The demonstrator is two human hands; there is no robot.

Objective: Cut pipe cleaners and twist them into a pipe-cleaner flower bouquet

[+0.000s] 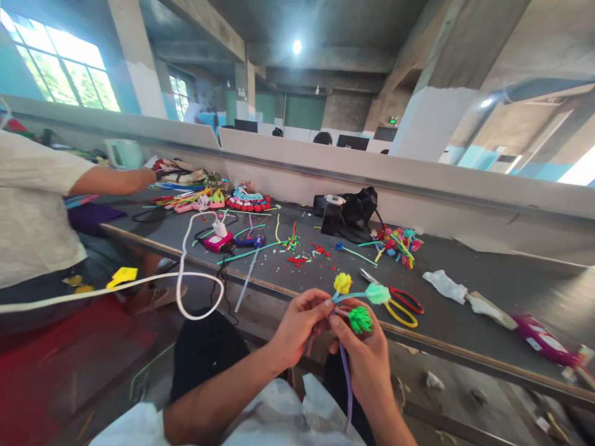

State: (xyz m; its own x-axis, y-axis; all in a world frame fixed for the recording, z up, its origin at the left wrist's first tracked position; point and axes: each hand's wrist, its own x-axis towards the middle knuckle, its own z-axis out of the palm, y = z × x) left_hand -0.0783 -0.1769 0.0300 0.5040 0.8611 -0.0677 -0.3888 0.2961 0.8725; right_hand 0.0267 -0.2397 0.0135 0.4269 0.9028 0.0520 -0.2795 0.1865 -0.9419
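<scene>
Held by the surface's (465, 266) near edge are a yellow chenille flower (343, 283), a mint flower (377, 293) and a green flower (360, 319). The left hand's (304, 327) grip pinches their stems (352, 295) between thumb and forefinger; the right hand's (366, 352) thumb presses close beside, a purple chenille stem (346, 375) trailing beneath. The step in hand looks like binding the stems; the next move seems to call for a firm pinch while the purple one is drawn round. Fingertips cover the joint, so I cannot tell whether anything is wrapped yet; the purple stem's lower end is hard to make out.
</scene>
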